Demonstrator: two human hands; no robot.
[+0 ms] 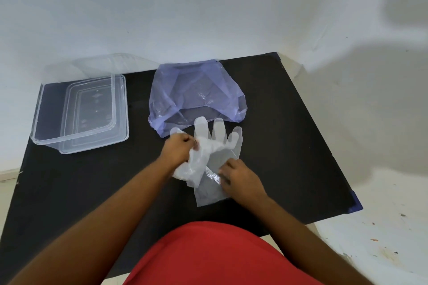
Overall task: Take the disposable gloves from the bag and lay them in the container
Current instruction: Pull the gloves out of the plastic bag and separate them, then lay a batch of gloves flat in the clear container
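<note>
Translucent disposable gloves (214, 146) lie on the black table (69, 180) just in front of the mouth of a pale purple plastic bag (196, 92), their fingers pointing at the bag. My left hand (179, 149) pinches the gloves' left side and lifts a fold of plastic. On the cuff end, my right hand (240, 179) presses down and grips the plastic. A clear rectangular container (39, 111) stands at the table's far left with nothing visible inside.
The container's clear lid (97, 109) lies beside and partly under it. A white wall runs behind the table. The table's right corner (354, 206) is close to my right forearm, with pale floor beyond.
</note>
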